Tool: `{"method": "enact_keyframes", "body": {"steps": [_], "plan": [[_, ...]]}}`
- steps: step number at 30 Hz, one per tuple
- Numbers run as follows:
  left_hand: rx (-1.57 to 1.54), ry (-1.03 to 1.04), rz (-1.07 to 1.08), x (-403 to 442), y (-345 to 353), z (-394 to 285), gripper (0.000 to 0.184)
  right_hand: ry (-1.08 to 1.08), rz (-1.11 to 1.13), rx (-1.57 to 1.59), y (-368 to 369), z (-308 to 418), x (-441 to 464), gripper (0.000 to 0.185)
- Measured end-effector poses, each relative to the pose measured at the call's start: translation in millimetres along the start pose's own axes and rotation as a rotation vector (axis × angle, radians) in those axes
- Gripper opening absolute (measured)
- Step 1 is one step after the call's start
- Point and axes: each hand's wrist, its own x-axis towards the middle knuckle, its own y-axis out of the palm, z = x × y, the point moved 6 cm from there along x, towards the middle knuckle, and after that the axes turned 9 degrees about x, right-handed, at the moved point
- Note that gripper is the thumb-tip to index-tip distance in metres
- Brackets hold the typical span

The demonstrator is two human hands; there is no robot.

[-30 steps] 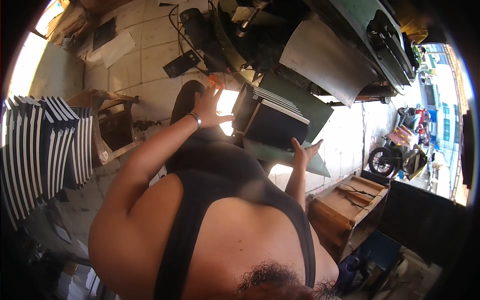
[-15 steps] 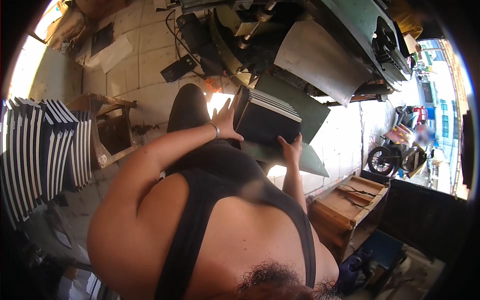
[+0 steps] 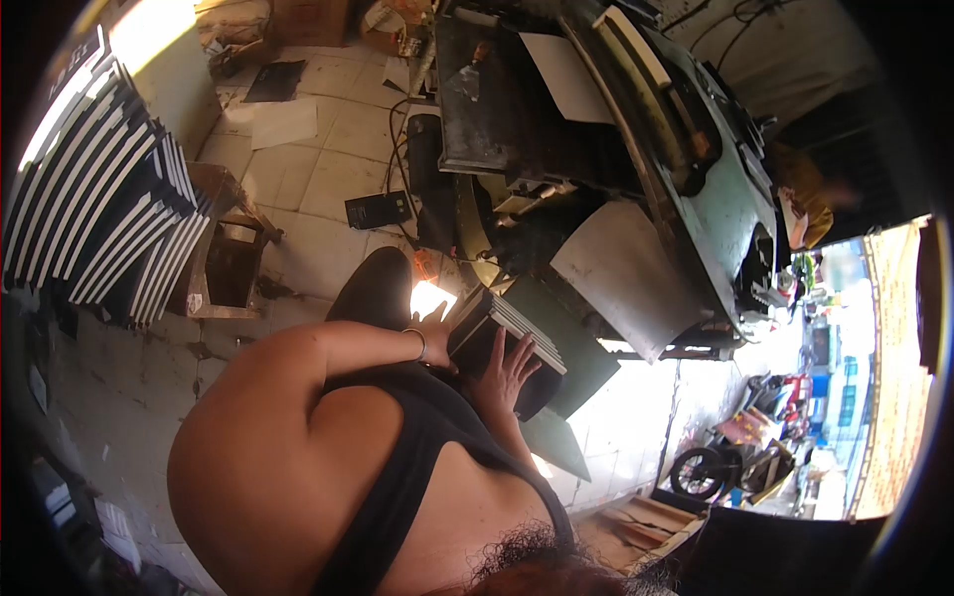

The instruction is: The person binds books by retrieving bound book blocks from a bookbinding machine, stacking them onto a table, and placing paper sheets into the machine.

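Observation:
A small stack of black-covered books [image 3: 538, 392] with pale page edges lies in front of my body on a green board [image 3: 584, 382]. My left hand [image 3: 434, 343], with a bracelet at the wrist, rests against the left end of the stack, fingers spread. Across the top cover, my right hand [image 3: 507, 375] lies with its fingers stretched toward the far page edges. The palm side of each hand is hidden.
Tall piles of similar black books [image 3: 109, 209] stand at the left near a wooden stool [image 3: 238, 243]. A green machine [image 3: 711, 228] with a curved metal sheet [image 3: 636, 273] stands ahead. A motorcycle [image 3: 735, 462] and a wooden drawer [image 3: 636, 531] are at right.
The view has turned, so the scene sits lower and more of the machine shows. My right hand has moved from the near right corner of the stack onto its top, fingers stretched out.

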Motion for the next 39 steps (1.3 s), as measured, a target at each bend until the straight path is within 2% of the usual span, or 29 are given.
{"method": "enact_keyframes", "body": {"steps": [3, 12, 18, 24, 25, 26, 28, 29, 30, 32, 34, 36, 39], "plan": [[-0.053, -0.019, -0.019, -2.9, 0.6, 2.8, 0.154, 0.067, 0.075, -0.05, -8.4, -10.1, 0.3, 0.135], [-0.12, -0.01, 0.019, -12.2, -16.1, -1.4, 0.146, 0.179, 0.088, -0.062, -41.3, -64.4, -32.6, 0.138], [-0.116, 0.014, 0.014, 0.5, 1.1, 6.8, 0.118, 0.226, 0.087, -0.03, -45.2, -97.1, -48.9, 0.141], [-0.093, 0.065, 0.03, 14.9, 15.1, 12.7, 0.118, 0.23, 0.103, -0.031, -59.7, -104.6, -40.0, 0.141], [-0.039, 0.117, 0.03, 17.1, 18.3, 15.8, 0.135, 0.213, 0.085, 0.001, -66.3, -106.5, -34.1, 0.141], [-0.079, 0.116, -0.013, 19.1, 19.4, 17.6, 0.14, 0.198, 0.067, 0.034, -72.5, -107.8, -28.5, 0.141], [-0.158, 0.116, -0.101, 0.8, -1.1, 13.8, 0.152, 0.098, -0.159, 0.148, -95.3, -104.9, -2.5, 0.12], [-0.19, 0.116, -0.075, -4.1, -10.1, 13.5, 0.159, 0.042, -0.24, 0.217, -102.5, -117.1, 16.6, 0.111], [-0.188, 0.094, -0.109, -10.6, -23.2, 16.2, 0.155, -0.012, -0.321, 0.287, -114.0, -123.6, 32.1, 0.102], [-0.18, 0.051, -0.173, -21.8, -49.2, 24.7, 0.148, 0.16, -0.376, 0.604, -133.6, -124.2, 71.7, 0.069], [-0.102, -0.03, -0.15, -26.8, -65.9, 47.0, 0.139, 0.091, -0.401, 0.797, -145.1, -126.6, 112.5, 0.054], [-0.025, -0.117, -0.08, -29.9, -73.1, 72.8, 0.132, 0.164, -0.403, 1.149, -146.3, -135.3, 154.3, 0.048], [0.027, -0.242, 0.081, -38.7, -63.9, 115.0, 0.121, 0.148, -0.428, 1.651, -143.8, -133.4, 212.0, 0.043]]}}
